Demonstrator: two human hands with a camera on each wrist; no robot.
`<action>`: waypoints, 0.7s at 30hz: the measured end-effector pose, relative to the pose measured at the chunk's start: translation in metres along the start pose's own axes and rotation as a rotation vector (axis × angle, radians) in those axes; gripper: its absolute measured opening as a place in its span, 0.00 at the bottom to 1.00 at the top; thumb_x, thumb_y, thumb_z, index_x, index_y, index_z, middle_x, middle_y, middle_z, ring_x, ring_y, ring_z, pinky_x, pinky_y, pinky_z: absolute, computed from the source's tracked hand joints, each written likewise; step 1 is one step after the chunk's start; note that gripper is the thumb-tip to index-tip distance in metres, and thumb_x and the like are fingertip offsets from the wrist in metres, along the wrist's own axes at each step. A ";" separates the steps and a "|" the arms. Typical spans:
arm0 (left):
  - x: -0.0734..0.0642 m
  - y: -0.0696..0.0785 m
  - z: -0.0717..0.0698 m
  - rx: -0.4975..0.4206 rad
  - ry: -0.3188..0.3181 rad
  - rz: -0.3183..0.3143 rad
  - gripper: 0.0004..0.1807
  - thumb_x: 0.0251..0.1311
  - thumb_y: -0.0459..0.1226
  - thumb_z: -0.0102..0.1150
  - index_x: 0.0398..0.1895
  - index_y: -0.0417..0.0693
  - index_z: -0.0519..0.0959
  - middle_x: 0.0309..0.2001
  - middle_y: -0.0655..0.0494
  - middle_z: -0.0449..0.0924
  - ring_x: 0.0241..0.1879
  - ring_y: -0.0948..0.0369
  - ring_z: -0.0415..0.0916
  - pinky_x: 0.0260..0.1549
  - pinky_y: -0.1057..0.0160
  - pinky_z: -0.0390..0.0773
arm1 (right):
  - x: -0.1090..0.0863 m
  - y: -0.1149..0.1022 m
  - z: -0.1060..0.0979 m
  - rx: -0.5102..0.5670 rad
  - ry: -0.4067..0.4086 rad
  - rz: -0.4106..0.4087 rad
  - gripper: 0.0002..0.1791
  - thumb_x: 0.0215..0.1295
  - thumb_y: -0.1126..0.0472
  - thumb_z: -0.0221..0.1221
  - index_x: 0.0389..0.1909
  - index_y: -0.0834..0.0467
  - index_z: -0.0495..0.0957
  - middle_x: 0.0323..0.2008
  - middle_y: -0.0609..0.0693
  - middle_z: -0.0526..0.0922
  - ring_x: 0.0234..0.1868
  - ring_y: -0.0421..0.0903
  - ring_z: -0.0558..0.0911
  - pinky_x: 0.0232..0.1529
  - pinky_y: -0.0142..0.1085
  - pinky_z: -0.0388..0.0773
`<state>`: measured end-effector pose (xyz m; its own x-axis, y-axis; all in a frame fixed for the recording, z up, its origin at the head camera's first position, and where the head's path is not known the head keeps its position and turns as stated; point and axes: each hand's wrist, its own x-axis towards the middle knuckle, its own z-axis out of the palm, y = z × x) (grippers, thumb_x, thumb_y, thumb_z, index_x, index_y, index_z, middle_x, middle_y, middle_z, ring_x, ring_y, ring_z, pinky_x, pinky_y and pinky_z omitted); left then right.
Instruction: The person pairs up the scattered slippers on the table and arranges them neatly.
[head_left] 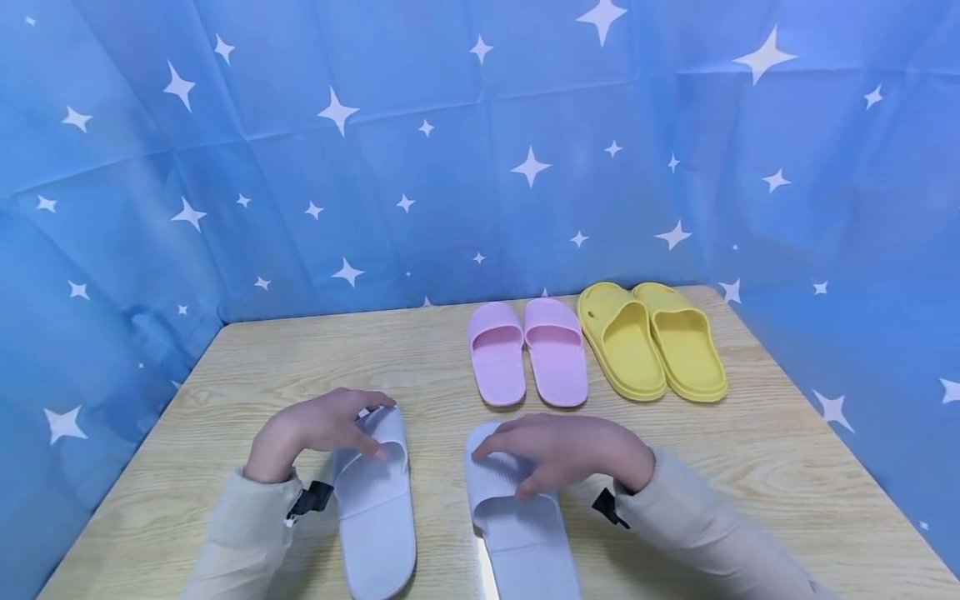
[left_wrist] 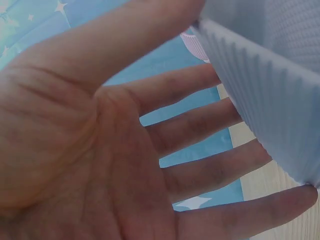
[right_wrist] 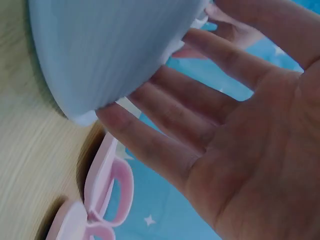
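Work surface: wooden table (head_left: 300, 358), its far edge meeting a blue starred curtain (head_left: 442, 192), its left and right edges spreading wider toward the viewer. Left grey slipper (head_left: 377, 533) lies well in from the left edge, with a broad stretch of wood on its outer side. A strip of wood separates it from the right grey slipper (head_left: 525, 554), whose heel runs off the bottom of the head view. Room beyond the right grey slipper's toe is tight — the pink slippers (head_left: 558, 367) sit just past it. Yellow slippers (head_left: 630, 358) stand right beside the pink ones, near the far right corner. More wood shows beyond the left grey slipper's toe, up to the far edge.

Left hand (head_left: 326, 425): enters from lower left, arched over the strap. Thumb at the lip of the foot opening, index finger reaching toward the toe; in the wrist view the fingers are spread with gaps between, several tips hidden behind the strap. Right hand (head_left: 566, 450): enters from lower right, palm down across the other strap, thumb at its lip. Fingers spread, nearly straight, meeting the slipper's side. Firmness of either contact — cannot tell.
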<state>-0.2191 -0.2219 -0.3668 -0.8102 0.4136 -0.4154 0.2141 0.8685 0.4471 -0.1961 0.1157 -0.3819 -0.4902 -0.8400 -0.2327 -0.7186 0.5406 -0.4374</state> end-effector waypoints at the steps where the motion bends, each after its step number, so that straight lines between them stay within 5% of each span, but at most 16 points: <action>1: 0.000 0.000 -0.001 0.004 -0.003 -0.001 0.40 0.56 0.46 0.77 0.72 0.48 0.72 0.72 0.42 0.71 0.71 0.42 0.68 0.66 0.38 0.73 | 0.002 -0.002 0.001 -0.010 0.003 -0.002 0.31 0.65 0.60 0.68 0.69 0.46 0.74 0.66 0.41 0.78 0.68 0.41 0.76 0.69 0.38 0.74; 10: 0.002 0.000 -0.001 0.011 -0.010 0.002 0.41 0.56 0.45 0.77 0.72 0.46 0.72 0.71 0.43 0.72 0.70 0.44 0.70 0.65 0.40 0.75 | 0.036 -0.011 -0.002 -0.018 0.006 -0.029 0.28 0.68 0.62 0.65 0.69 0.48 0.75 0.67 0.43 0.78 0.69 0.41 0.75 0.68 0.36 0.74; 21: 0.001 -0.011 -0.006 0.027 0.034 0.026 0.40 0.58 0.45 0.76 0.73 0.48 0.71 0.70 0.40 0.73 0.69 0.41 0.70 0.64 0.39 0.75 | 0.092 -0.005 -0.014 0.000 0.031 0.045 0.31 0.64 0.67 0.67 0.68 0.47 0.76 0.66 0.45 0.79 0.64 0.42 0.78 0.66 0.38 0.75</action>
<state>-0.2260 -0.2328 -0.3673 -0.8225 0.4265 -0.3763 0.2495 0.8651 0.4351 -0.2440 0.0365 -0.3891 -0.5375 -0.8127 -0.2249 -0.6952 0.5780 -0.4273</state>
